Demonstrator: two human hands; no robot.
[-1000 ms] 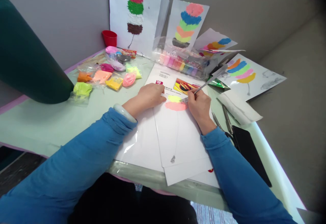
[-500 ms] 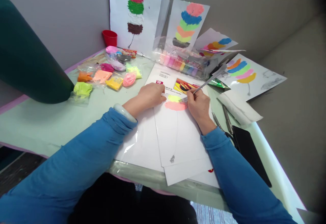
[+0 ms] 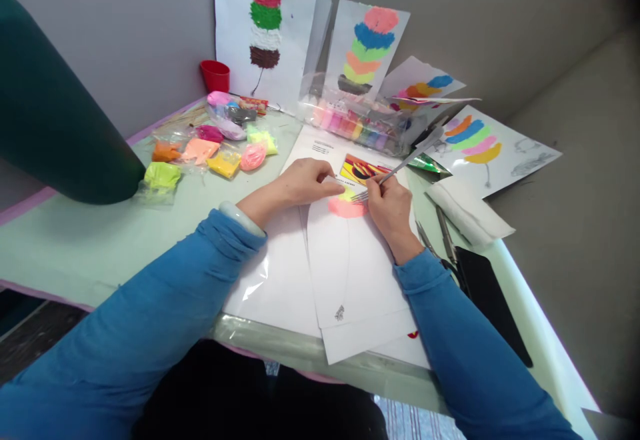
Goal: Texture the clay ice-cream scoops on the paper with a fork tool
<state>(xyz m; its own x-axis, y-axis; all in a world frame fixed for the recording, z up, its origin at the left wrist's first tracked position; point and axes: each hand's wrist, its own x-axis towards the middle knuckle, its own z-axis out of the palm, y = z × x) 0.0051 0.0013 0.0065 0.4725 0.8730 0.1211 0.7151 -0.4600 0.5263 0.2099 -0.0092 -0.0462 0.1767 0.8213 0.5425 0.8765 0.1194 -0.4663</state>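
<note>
A white sheet of paper (image 3: 350, 273) lies in front of me on the pale green table (image 3: 100, 247). Near its top are a pink clay patch (image 3: 345, 209) and a yellow clay patch (image 3: 349, 195) just above it. My right hand (image 3: 389, 208) pinches a metal fork (image 3: 400, 168) whose tines rest at the edge of the patches. My left hand (image 3: 306, 181) lies on the paper with its fingertips pressed on the yellow patch, fingers together.
Bags of coloured clay (image 3: 210, 147) lie at the back left beside a red cup (image 3: 215, 75). A clear box of clay sticks (image 3: 357, 120) and finished clay pictures (image 3: 475, 140) stand behind. Metal tools (image 3: 445, 237), folded tissue (image 3: 467, 210) and a black object (image 3: 493, 307) lie right.
My left hand has slid to the right onto the yellow patch, covering part of it. The right hand and fork have barely moved.
</note>
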